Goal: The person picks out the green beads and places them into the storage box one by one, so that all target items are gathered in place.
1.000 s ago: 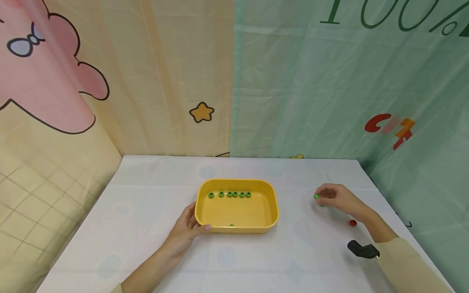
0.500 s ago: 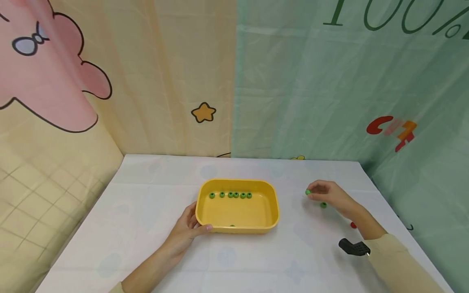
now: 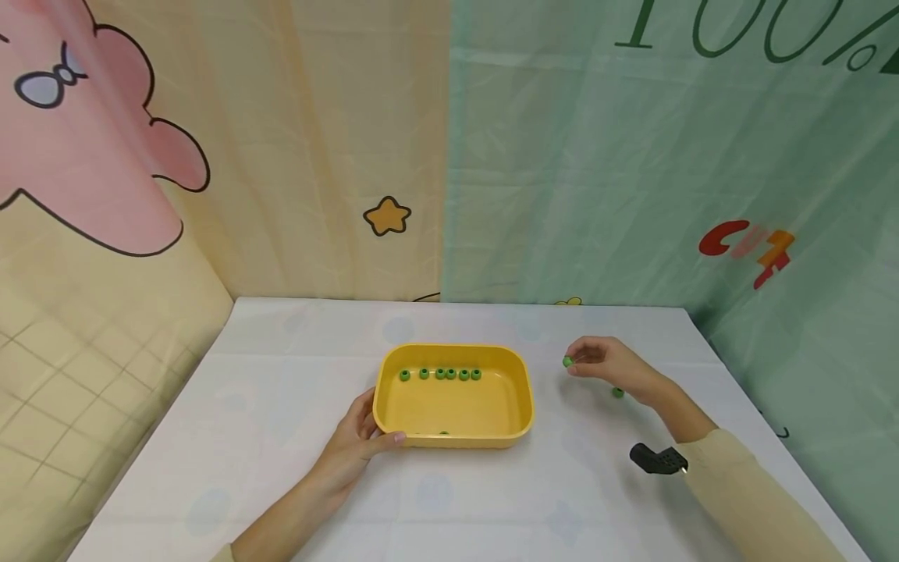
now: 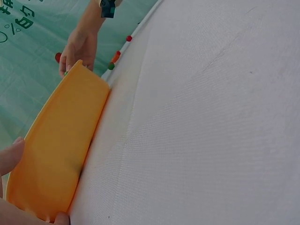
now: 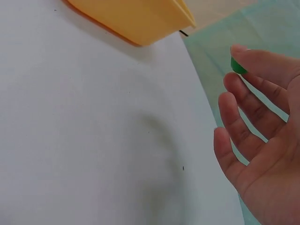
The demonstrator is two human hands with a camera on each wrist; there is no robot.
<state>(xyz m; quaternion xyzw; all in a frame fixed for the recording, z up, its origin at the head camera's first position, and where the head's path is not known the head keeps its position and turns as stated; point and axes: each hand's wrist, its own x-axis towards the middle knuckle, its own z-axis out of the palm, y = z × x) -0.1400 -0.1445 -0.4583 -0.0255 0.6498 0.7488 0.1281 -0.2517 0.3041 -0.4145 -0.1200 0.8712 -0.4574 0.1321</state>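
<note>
A yellow tray (image 3: 453, 440) sits mid-table in the head view. Several green beads (image 3: 464, 375) line its far side, and one more (image 3: 444, 432) barely shows behind the front wall. My left hand (image 3: 354, 441) grips the tray's near left corner, thumb at the rim. To the right of the tray, my right hand (image 3: 614, 365) pinches a green bead (image 3: 567, 361) between thumb and fingertip, above the table. The right wrist view shows that bead (image 5: 238, 65) partly covered by the thumb. Another green bead (image 3: 618, 393) lies on the table below the right hand.
White cloth covers the table (image 3: 449, 507). A red bead (image 4: 129, 38) shows near the table edge in the left wrist view. Printed curtains (image 3: 562, 195) hang behind and along both sides. A black device (image 3: 659, 459) is worn at the right wrist.
My right hand has moved left toward the tray with the pinched green bead, uncovering the other green bead on the table. The red bead is now hidden in the head view. My left hand stays put.
</note>
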